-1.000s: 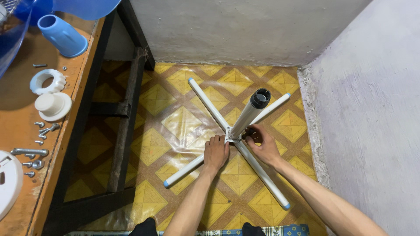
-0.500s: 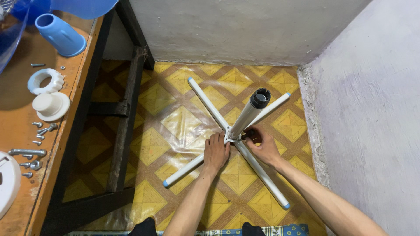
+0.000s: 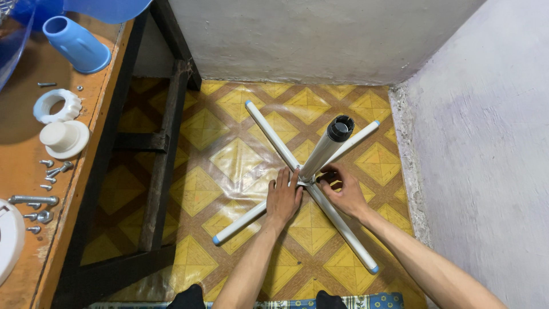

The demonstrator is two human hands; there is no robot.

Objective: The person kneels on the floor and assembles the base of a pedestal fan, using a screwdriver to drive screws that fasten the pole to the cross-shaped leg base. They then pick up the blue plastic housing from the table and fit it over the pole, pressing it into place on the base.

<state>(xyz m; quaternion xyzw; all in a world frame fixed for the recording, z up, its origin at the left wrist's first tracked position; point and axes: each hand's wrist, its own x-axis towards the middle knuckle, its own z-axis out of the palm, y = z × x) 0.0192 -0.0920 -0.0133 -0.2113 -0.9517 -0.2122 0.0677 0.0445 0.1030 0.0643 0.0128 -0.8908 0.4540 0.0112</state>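
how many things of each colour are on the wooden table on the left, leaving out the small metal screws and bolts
On the wooden table:
Blue: 2, the blue cup-shaped piece and the large blue part at the top edge.
White: 3, the ridged white ring, the white cap and the white round part cut off at the left edge.
Total: 5

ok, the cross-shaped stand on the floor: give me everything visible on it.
The cross stand is two long white tubes, metal or plastic by the look, crossed flat on the yellow patterned floor, with blue caps at the ends. A grey upright pole with a dark open top rises from the crossing. The left hand lies flat on the hub; the right hand grips at the pole's foot.
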